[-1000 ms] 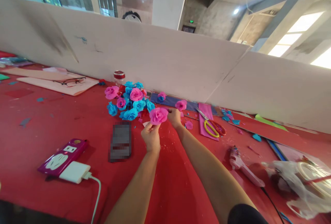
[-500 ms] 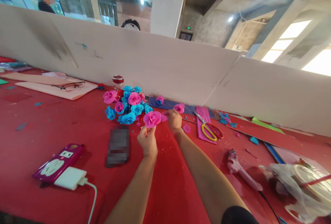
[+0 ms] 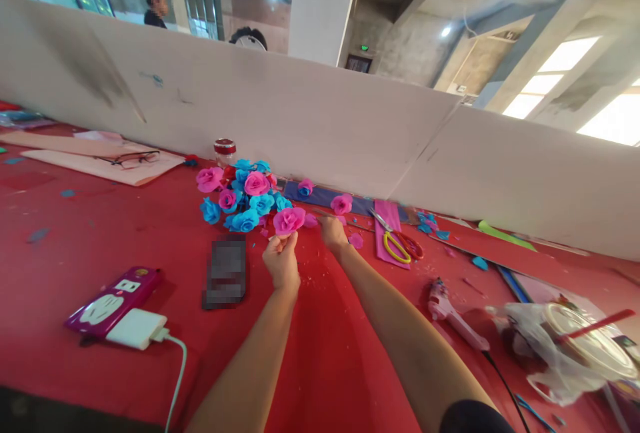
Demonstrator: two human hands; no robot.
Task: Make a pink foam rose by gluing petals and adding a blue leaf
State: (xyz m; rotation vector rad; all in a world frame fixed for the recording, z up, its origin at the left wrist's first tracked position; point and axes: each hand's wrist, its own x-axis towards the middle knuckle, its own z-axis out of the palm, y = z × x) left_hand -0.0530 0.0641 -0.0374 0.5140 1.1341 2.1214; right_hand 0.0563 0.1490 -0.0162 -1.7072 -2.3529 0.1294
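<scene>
Red tabletop (image 3: 325, 353) bears, far left, a red-lidded clear jar (image 3: 225, 148). Mid-table, the left hand (image 3: 283, 261) pinches a pink paper rose (image 3: 289, 221); the right hand (image 3: 333, 232) curls, hold unclear. Near right, a translucent plastic bag (image 3: 567, 373) partly wraps a lidded cup (image 3: 595, 346).

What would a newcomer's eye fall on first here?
The bunch of blue, pink and red flowers, left of centre, vivid against the red table. Next, the pink flower in the left hand, then the scissors on pink paper, farther right.
</scene>
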